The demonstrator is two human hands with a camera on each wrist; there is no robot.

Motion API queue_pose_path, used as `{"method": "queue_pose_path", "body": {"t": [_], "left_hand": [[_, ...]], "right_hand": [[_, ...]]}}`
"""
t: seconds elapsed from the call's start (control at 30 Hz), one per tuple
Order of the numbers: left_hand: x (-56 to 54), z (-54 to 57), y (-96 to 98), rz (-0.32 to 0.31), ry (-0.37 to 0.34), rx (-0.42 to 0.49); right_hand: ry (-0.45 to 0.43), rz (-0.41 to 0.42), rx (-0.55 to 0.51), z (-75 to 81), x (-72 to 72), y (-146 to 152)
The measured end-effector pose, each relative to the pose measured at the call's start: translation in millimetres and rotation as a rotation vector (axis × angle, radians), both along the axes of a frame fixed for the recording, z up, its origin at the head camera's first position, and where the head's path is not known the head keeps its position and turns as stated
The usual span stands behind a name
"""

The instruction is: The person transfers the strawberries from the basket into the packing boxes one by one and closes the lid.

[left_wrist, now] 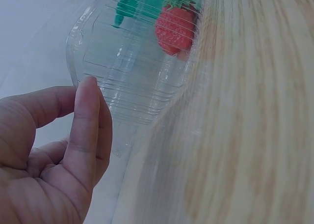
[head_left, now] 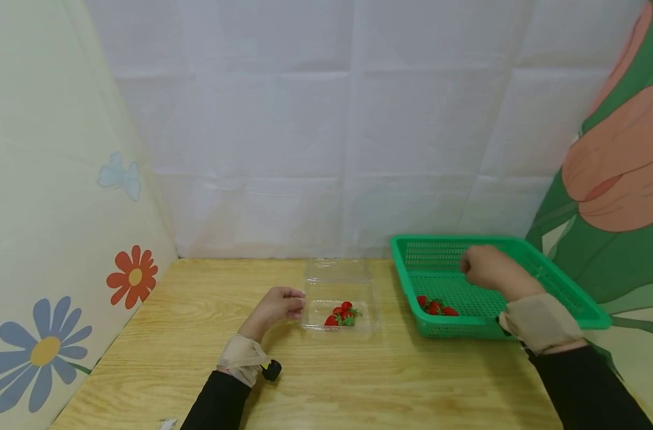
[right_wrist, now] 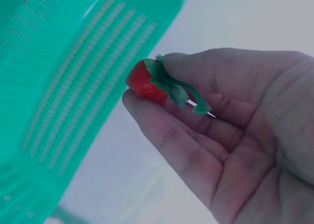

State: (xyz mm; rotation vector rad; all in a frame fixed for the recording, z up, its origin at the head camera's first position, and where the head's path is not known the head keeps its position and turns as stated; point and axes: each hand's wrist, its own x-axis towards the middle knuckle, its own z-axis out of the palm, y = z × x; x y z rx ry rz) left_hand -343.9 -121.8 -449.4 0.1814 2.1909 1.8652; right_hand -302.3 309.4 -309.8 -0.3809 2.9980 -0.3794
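Note:
My left hand [head_left: 275, 307] pinches the left rim of a clear plastic clamshell box [left_wrist: 122, 81] between thumb and fingers. The box stands on the table with its lid [head_left: 337, 270] tipped back towards the wall. Several red strawberries [head_left: 333, 321] with green leaves lie inside. Over the green plastic basket [head_left: 466, 327], my right hand [head_left: 490, 269] holds a single strawberry [right_wrist: 142, 81] between thumb and fingertips, its curved green stem pointing towards the palm. More strawberries [head_left: 434, 309] are grouped in the basket's near left corner.
The wooden table [head_left: 326, 376] ends at a white sheet [head_left: 261, 131] behind. Printed cloths with flowers [head_left: 135, 276] flank it on both sides. A small pale scrap [head_left: 168, 424] lies at the near left edge. The basket's raised walls stand right of the box.

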Motion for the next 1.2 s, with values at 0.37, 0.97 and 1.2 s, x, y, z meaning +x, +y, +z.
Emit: {"method": "queue_pose_path", "body": {"t": [0.37,0.97,1.2], "left_hand": [[-0.3,-2.1,1.3,0.014,-0.006,0.004],[-0.3,4.1,-0.1,0.015,0.001,0.006],[-0.5,1.0,-0.5,-0.008,0.01,0.005]], "right_hand": [[0.16,0.16,0.004,-5.1,8.1,-90],[0.354,0.372,-0.042,-77.6,-15.4,-212],[0.323,0.403,0.043,-98.4,-21.9,-235]]}}
